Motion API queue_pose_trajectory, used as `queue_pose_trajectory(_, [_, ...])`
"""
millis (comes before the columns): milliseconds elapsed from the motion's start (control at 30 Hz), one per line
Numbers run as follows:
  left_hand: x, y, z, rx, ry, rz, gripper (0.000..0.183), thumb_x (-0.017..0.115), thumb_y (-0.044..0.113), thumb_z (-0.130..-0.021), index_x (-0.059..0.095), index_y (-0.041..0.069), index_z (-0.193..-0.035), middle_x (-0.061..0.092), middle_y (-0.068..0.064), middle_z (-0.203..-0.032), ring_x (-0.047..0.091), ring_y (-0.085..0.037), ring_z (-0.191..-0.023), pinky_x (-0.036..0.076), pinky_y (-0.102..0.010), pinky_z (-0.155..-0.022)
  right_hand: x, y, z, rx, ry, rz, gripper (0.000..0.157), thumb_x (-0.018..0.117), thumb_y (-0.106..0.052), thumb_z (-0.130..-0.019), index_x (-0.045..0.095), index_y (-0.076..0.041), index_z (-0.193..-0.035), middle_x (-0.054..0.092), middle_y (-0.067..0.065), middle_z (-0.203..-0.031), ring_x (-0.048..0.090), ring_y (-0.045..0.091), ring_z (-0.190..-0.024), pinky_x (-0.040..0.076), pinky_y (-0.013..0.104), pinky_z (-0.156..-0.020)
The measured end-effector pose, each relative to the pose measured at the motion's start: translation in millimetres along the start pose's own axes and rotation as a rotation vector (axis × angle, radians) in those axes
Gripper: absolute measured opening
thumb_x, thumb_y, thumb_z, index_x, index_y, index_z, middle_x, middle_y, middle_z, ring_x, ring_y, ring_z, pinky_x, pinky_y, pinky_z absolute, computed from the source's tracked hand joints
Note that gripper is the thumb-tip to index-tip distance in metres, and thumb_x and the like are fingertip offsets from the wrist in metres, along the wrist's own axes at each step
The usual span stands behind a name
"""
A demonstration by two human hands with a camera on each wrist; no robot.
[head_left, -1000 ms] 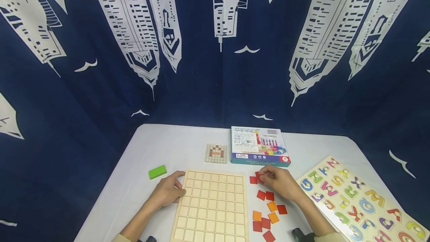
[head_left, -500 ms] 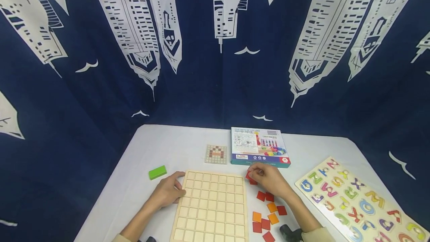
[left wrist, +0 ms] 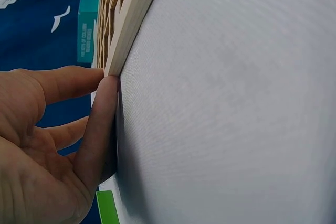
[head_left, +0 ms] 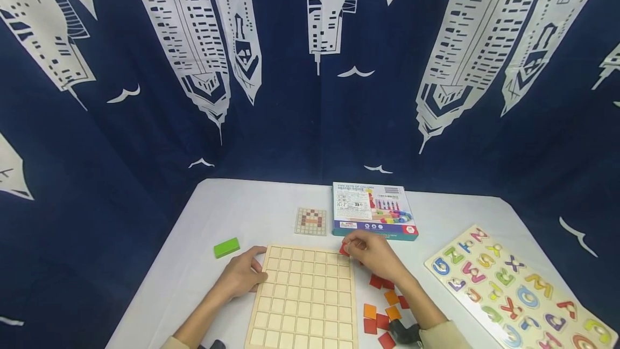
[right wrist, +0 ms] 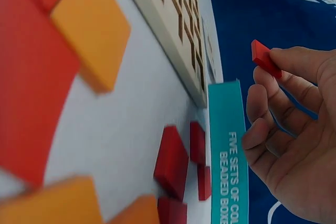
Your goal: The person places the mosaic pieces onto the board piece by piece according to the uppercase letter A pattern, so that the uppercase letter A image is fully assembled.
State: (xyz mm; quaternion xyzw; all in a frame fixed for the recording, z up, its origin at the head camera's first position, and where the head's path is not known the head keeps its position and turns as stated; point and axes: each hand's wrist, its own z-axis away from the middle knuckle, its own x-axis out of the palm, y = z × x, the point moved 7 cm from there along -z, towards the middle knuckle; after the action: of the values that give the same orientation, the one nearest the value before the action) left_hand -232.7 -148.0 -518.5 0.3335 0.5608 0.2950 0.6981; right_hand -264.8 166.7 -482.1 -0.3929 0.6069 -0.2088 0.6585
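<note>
Thumb and fingertip of my right hand point(head_left: 370, 252) pinch a red tile point(right wrist: 262, 59), holding it tilted in the air over the far right corner of the wooden board point(head_left: 306, 295). My left hand point(head_left: 242, 272) grips the board's left edge near the far corner; a firm hold there matters, I judge, since pressing could make it slide. For a clean fit, I'd level the tile, square it to the raised ridges, touch one edge down, then press flat. Letting go early might leave it straddling a ridge. Loose orange tiles point(head_left: 370, 311) and red ones lie beside and beneath my forearm, so I'd carry it high.
</note>
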Motion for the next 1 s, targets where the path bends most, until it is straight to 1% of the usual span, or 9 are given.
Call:
queue_pose_trajectory(200, [-0.2,0.4,-0.8,0.001,-0.001,0.004,0.069,0.076,0.000,-0.077,0.051,-0.001,-0.142,0.059,-0.009,-0.085,0.062,-0.016,-0.061,0.053,-0.028,-0.050,8.0,-11,-5,-0.022,-0.013,0.003,0.011,0.069,-0.016,-0.093,0.073,-0.024,-0.100,0.066,-0.011,-0.083,0.059,0.015,-0.077,0.050,0.027,-0.067])
queue_pose_trajectory(400, [0.4,-1.0,-1.5,-0.006,-0.004,0.011,0.069,0.076,0.000,-0.077,0.051,-0.001,-0.142,0.059,-0.009,-0.085,0.062,-0.016,-0.061,0.053,-0.028,-0.050,16.1,-17,-8,-0.046,-0.039,-0.019,0.009,0.071,-0.018,-0.093,0.072,-0.023,-0.099,0.067,-0.011,-0.082,0.061,0.013,-0.076,0.051,0.027,-0.067])
queue_pose_trajectory(633, [1.2,-1.4,-1.0,-0.008,-0.007,0.022,0.070,0.075,-0.001,-0.077,0.050,-0.002,-0.142,0.059,-0.010,-0.085,0.063,-0.016,-0.061,0.054,-0.027,-0.050,26.3,-27,-13,-0.094,-0.070,-0.026,0.008,0.071,-0.018,-0.092,0.073,-0.020,-0.100,0.066,-0.010,-0.080,0.058,0.011,-0.071,0.050,0.026,-0.065])
queue_pose_trajectory(900, [2.5,-2.5,-1.4,-0.009,-0.007,0.010,0.069,0.074,-0.001,-0.078,0.050,0.000,-0.143,0.059,-0.009,-0.086,0.062,-0.015,-0.059,0.053,-0.027,-0.049,41.4,-32,-20,-0.080,-0.132,-0.031,0.006,0.070,-0.020,-0.093,0.072,-0.021,-0.099,0.066,-0.008,-0.079,0.059,0.009,-0.069,0.048,0.026,-0.065])
queue_pose_trajectory(1000, [2.4,-2.7,-1.2,-0.007,-0.005,0.002,0.069,0.073,-0.002,-0.077,0.050,0.000,-0.143,0.059,-0.009,-0.086,0.062,-0.015,-0.058,0.052,-0.027,-0.048,46.0,-35,-21,-0.090,-0.153,-0.038,0.006,0.070,-0.020,-0.093,0.072,-0.020,-0.098,0.064,-0.008,-0.078,0.058,0.009,-0.069,0.047,0.026,-0.066])
